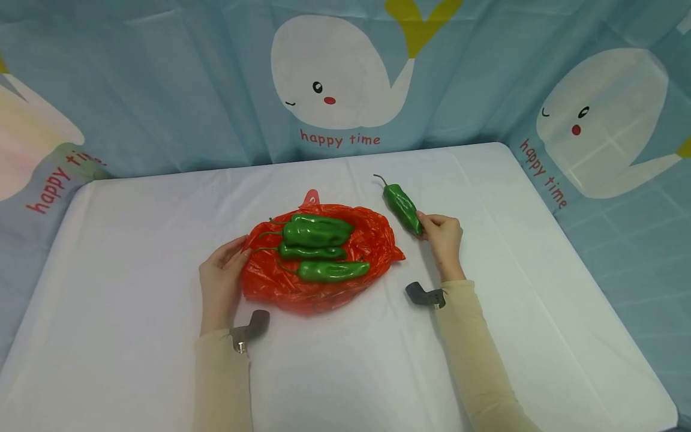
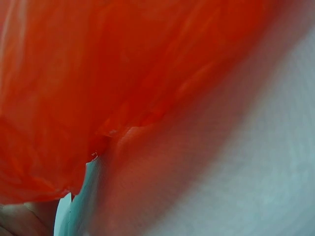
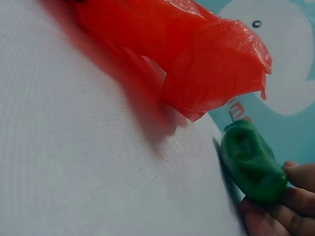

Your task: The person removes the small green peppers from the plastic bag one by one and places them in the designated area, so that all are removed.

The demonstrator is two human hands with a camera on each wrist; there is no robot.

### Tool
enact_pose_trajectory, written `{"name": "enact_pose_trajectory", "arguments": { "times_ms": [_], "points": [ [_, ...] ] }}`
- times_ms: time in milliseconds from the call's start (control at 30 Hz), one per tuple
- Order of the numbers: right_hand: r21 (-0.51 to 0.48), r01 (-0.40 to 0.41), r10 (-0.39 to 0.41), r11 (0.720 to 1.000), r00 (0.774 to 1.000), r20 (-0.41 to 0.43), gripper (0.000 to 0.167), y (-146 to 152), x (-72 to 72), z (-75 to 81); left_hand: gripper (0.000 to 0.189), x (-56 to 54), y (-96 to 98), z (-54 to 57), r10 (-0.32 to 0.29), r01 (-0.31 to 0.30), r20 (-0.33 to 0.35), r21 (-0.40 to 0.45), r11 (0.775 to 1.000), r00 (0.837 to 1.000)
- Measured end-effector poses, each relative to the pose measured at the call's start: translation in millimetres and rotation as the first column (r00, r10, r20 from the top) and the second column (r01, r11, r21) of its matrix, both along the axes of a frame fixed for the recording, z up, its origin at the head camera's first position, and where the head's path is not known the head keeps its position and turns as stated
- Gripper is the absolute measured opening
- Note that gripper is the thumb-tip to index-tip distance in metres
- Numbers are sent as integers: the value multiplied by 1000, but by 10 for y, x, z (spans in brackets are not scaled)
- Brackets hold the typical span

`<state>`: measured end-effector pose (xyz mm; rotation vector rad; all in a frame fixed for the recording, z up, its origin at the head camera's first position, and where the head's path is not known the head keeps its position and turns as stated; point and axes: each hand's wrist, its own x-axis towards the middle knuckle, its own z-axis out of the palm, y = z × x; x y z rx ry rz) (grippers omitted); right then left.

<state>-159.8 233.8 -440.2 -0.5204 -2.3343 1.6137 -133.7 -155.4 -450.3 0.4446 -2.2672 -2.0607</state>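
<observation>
Right fingers [image 1: 428,223] pinch one green pepper [image 1: 400,204] by its stemless end; left fingers [image 1: 230,247] hold the red bag [image 1: 272,288] beside them; I'd keep both grips light.

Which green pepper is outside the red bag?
The single green pepper whose stemless end the right hand pinches, to the bag's right; the other four visible peppers lie together in the bag.

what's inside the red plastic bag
Four green peppers show inside the red plastic bag, lying side by side with their stems toward the left hand. Whatever may lie beneath them or under the bag's folds is covered.
</observation>
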Motion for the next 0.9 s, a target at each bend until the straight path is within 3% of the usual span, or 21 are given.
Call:
{"name": "enact_pose_trajectory", "arguments": {
  "times_ms": [433,567,900],
  "points": [
    [-210,-62,72,976,997,40,34,25,-17,7,36,2,-9,-23,0,0,3,23,1000,1000],
    [-221,-74,85,972,995,43,33,8,-19,-7,35,9,-11,-22,3,-3,5,21,1000,1000],
    [-164,-40,33,986,999,-42,28,-53,-45,-67,36,7,3,4,-1,1,13,6,1000,1000]
  ]
}}
